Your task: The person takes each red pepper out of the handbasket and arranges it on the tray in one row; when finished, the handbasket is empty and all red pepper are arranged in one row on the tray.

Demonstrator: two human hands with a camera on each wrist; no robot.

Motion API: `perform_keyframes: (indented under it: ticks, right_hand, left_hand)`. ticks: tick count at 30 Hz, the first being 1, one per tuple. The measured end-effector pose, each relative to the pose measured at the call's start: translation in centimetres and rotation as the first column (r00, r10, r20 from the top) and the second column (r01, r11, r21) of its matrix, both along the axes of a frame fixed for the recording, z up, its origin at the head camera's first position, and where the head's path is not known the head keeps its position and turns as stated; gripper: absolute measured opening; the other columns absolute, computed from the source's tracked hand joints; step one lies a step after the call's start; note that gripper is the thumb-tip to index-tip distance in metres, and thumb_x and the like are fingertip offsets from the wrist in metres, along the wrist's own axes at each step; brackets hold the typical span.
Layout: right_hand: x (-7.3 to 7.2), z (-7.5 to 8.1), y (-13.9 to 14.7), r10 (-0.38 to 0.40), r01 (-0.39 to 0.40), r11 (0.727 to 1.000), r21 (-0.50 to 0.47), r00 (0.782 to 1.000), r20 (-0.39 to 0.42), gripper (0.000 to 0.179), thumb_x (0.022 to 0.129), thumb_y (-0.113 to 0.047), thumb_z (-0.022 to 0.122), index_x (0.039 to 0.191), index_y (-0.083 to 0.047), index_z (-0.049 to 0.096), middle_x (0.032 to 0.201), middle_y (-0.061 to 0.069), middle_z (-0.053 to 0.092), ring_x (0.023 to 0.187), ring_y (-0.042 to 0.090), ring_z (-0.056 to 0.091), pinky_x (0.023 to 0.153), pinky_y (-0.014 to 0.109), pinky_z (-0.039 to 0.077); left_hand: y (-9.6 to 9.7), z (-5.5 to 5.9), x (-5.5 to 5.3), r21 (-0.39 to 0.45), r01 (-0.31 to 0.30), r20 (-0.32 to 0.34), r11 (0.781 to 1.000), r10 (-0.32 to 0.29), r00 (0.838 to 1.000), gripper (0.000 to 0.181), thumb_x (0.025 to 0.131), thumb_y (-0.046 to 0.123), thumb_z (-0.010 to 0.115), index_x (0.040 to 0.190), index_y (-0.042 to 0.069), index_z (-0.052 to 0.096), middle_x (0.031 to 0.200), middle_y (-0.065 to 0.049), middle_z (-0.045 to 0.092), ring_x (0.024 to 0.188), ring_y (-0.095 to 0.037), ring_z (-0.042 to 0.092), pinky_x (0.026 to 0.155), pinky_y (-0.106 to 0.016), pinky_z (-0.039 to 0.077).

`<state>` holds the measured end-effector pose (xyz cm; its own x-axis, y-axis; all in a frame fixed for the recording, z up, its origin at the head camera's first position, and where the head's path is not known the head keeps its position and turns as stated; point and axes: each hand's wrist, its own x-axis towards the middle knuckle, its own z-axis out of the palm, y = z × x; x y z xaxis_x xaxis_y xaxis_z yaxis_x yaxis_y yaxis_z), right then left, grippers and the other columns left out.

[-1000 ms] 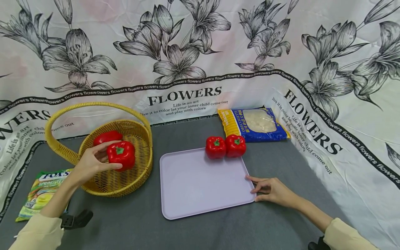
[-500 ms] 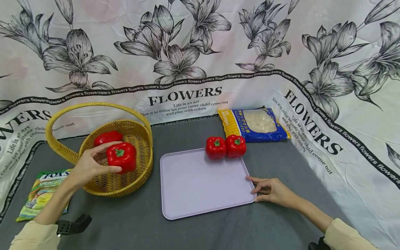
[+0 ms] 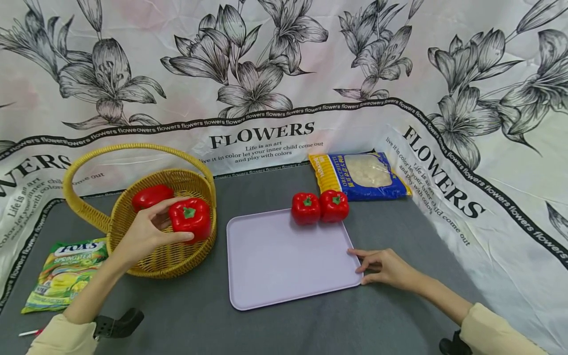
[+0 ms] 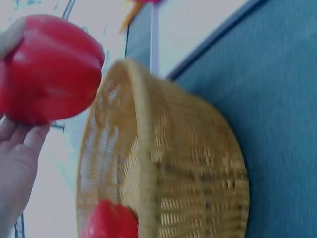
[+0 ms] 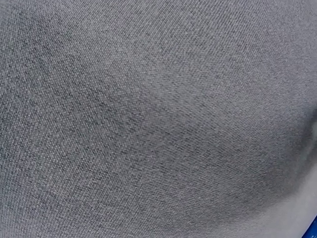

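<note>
My left hand [image 3: 148, 234] holds a red bell pepper [image 3: 191, 220] with a green stem, thumb on the near side and fingers on the far side. In the left wrist view this bell pepper [image 4: 57, 69] is above the rim of the yellow wicker basket [image 4: 143, 124]. Another red pepper [image 3: 152, 197] lies inside the basket [image 3: 146, 268]. My right hand [image 3: 390, 268] grips the right edge of a pale lilac tray [image 3: 284, 266] near its front corner. Two red bell peppers [image 3: 305, 209] sit side by side at the tray's back right corner.
A blue and yellow pasta bag [image 3: 361, 176] lies behind the tray. To the left of the basket is a green and yellow candy bag [image 3: 66, 276], partly behind my left forearm. The basket's tall handle [image 3: 137, 146] arches over its back.
My left hand has moved right with the bell pepper, from the middle of the basket toward its right rim. The right hand and the tray stay in place.
</note>
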<state>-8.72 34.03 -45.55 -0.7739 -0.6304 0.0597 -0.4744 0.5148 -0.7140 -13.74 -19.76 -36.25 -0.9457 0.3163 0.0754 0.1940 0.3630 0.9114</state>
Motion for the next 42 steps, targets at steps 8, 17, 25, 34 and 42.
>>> perform_keyframes:
  ticks: [8,17,25,34,42]
  right_hand:
    - [-0.3,-0.1,0.0,0.013,-0.013,1.000,0.009,0.999,-0.045,0.022,0.077,-0.016,0.079,0.097,-0.011,0.073,0.128,0.023,0.057,0.115,0.028,0.058,0.087,0.012,0.047]
    - [-0.3,-0.2,-0.1,0.030,-0.030,1.000,0.001,0.989,-0.148,0.022,0.074,-0.018,0.081,0.094,-0.013,0.073,0.121,0.022,0.062,0.108,0.027,0.063,0.082,0.013,0.049]
    - [-0.1,-0.2,-0.1,0.028,-0.033,0.999,-0.018,0.977,-0.209,0.024,0.072,-0.016,0.082,0.093,-0.014,0.072,0.117,0.021,0.064,0.104,0.026,0.065,0.082,0.011,0.048]
    - [-0.3,-0.5,-0.2,0.020,-0.029,0.999,-0.032,0.969,-0.247,0.022,0.070,-0.015,0.084,0.089,-0.013,0.073,0.113,0.018,0.067,0.100,0.025,0.067,0.080,0.010,0.048]
    - [-0.1,-0.5,-0.1,0.019,-0.030,0.998,-0.054,0.982,-0.189,0.023,0.071,-0.014,0.083,0.091,-0.009,0.073,0.115,0.023,0.065,0.096,0.023,0.069,0.078,0.011,0.050]
  left_hand:
    - [2.6,0.3,0.3,0.023,0.029,0.006,0.999,-0.029,1.000,0.063,0.080,0.010,0.077,0.137,0.005,0.048,0.130,-0.016,0.051,0.110,-0.023,0.057,0.085,-0.020,0.051]
    - [6.4,-1.3,0.9,0.097,0.070,0.016,0.993,-0.072,0.997,0.067,0.075,0.011,0.081,0.135,0.008,0.051,0.129,-0.013,0.054,0.115,-0.031,0.054,0.091,-0.028,0.051]
    - [10.2,-2.6,0.8,0.164,0.094,0.019,0.982,-0.098,0.995,0.067,0.073,0.012,0.083,0.133,0.010,0.053,0.130,-0.011,0.054,0.119,-0.030,0.052,0.095,-0.043,0.048]
    - [13.0,-4.5,-0.2,0.207,0.070,0.111,0.976,-0.094,0.989,0.067,0.072,0.013,0.085,0.132,0.012,0.055,0.131,-0.010,0.054,0.123,-0.027,0.051,0.102,-0.040,0.042]
    - [13.3,-6.1,-2.2,0.278,0.160,0.112,0.947,-0.197,0.974,0.067,0.070,0.004,0.084,0.131,0.007,0.056,0.128,-0.011,0.056,0.118,-0.027,0.054,0.103,-0.046,0.041]
